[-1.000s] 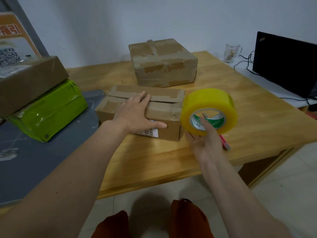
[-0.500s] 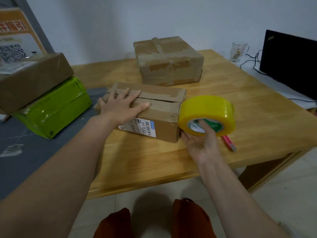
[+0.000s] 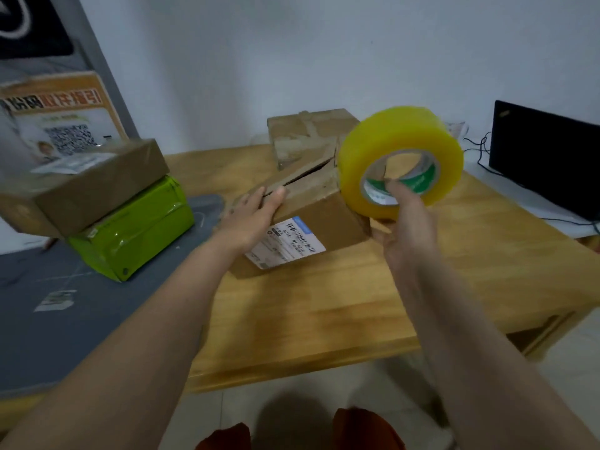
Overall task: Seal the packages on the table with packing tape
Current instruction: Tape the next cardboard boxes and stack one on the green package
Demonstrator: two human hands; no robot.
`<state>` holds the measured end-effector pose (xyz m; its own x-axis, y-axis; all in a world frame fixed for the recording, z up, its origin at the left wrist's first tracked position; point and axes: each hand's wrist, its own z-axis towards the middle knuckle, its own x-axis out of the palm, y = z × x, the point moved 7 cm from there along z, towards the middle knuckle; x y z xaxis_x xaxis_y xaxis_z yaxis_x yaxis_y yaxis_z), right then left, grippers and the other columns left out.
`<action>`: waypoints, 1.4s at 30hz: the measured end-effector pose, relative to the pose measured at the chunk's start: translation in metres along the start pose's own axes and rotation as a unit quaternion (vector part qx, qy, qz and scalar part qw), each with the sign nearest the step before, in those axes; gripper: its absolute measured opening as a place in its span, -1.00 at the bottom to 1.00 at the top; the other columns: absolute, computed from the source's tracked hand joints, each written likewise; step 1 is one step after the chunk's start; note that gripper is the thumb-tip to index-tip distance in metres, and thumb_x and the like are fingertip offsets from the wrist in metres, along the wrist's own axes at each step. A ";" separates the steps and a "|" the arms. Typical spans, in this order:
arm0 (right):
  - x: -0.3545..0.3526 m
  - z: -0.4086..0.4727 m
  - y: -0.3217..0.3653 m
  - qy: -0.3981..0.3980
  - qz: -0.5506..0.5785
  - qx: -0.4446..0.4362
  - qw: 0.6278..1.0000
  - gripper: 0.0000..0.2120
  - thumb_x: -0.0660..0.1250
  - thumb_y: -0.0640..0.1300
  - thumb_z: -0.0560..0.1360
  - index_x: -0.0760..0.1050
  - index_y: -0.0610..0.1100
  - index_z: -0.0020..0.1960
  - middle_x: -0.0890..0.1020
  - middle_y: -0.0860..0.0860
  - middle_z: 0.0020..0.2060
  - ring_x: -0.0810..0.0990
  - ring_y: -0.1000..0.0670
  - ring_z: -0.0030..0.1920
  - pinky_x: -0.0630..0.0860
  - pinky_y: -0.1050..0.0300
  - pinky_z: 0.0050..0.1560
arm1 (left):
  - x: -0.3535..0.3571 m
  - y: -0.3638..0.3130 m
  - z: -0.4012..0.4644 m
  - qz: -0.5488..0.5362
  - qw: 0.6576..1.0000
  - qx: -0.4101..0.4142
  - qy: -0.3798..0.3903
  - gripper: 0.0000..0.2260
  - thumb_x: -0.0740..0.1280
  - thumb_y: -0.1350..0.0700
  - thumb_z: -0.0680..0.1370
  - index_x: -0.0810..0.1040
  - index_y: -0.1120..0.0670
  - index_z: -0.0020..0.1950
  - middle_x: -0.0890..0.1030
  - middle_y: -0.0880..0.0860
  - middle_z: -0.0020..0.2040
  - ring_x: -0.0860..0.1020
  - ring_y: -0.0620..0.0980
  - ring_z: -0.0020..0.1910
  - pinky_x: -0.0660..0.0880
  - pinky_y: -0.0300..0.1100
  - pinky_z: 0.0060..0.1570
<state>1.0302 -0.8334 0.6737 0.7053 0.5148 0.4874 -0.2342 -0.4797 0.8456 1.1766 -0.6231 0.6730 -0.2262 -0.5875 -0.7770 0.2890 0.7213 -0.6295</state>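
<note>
Right hand (image 3: 406, 228) grips the yellow tape roll (image 3: 401, 160); left hand (image 3: 250, 216) lies flat on the box (image 3: 311, 206) — its barcode label (image 3: 285, 243) unreadable.

We cannot read the motion-blurred print on the shipping label (image 3: 285, 241). Behind the tape roll (image 3: 401, 162), the near box (image 3: 311, 219) loses its right corner and the glass cup (image 3: 457, 128) mostly disappears. Right of the tape roll, the frame edge crops the black monitor (image 3: 548, 164).
</note>
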 end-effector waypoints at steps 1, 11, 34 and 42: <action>0.008 -0.003 0.022 0.003 -0.034 -0.032 0.999 -0.52 0.46 -0.05 0.42 0.48 -0.10 0.30 0.61 -0.07 0.13 0.62 -0.10 0.09 0.66 -0.03 -0.19 | 0.001 -0.011 -0.007 -0.053 0.999 0.009 -0.006 -0.19 -0.13 -0.53 0.45 0.20 -0.10 0.56 0.24 -0.01 0.56 0.18 0.04 0.53 0.11 0.08 0.46; 0.106 -0.055 0.121 0.108 -0.360 -0.266 0.888 -0.42 0.39 0.05 0.26 0.54 -0.36 0.10 0.64 -0.23 -0.18 0.64 -0.31 -0.06 0.57 -0.37 -0.13 | -0.034 -0.094 -0.064 -0.304 0.930 0.207 0.023 0.07 0.28 -0.60 0.16 0.07 -0.22 0.57 0.30 -0.34 0.44 0.26 -0.46 0.35 0.25 -0.35 0.30; 0.140 -0.052 0.084 0.201 -0.272 -0.114 0.934 -0.59 0.44 -0.15 0.42 0.45 -0.23 0.23 0.65 -0.21 0.01 0.70 -0.18 -0.13 0.64 -0.07 -0.34 | -0.106 -0.045 -0.065 -0.161 0.967 0.188 -0.053 -0.19 0.41 -0.36 0.25 0.35 -0.03 0.40 0.41 -0.04 0.32 0.42 -0.11 0.31 0.41 -0.05 0.34; 0.123 -0.050 0.057 0.186 -0.100 -0.036 0.977 -0.64 0.53 -0.15 0.39 0.54 -0.17 0.14 0.69 -0.16 -0.05 0.71 -0.11 -0.13 0.64 -0.05 -0.26 | -0.110 -0.052 -0.068 -0.138 0.975 0.172 -0.032 -0.29 0.47 -0.23 0.33 0.33 0.02 0.37 0.37 -0.03 0.36 0.42 -0.12 0.28 0.44 -0.19 0.24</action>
<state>1.0707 -0.7619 0.7929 0.4528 0.8223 0.3446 -0.1720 -0.2986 0.9387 1.1232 -0.5716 0.7908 -0.2834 -0.7716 -0.5695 0.5230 0.3734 -0.7662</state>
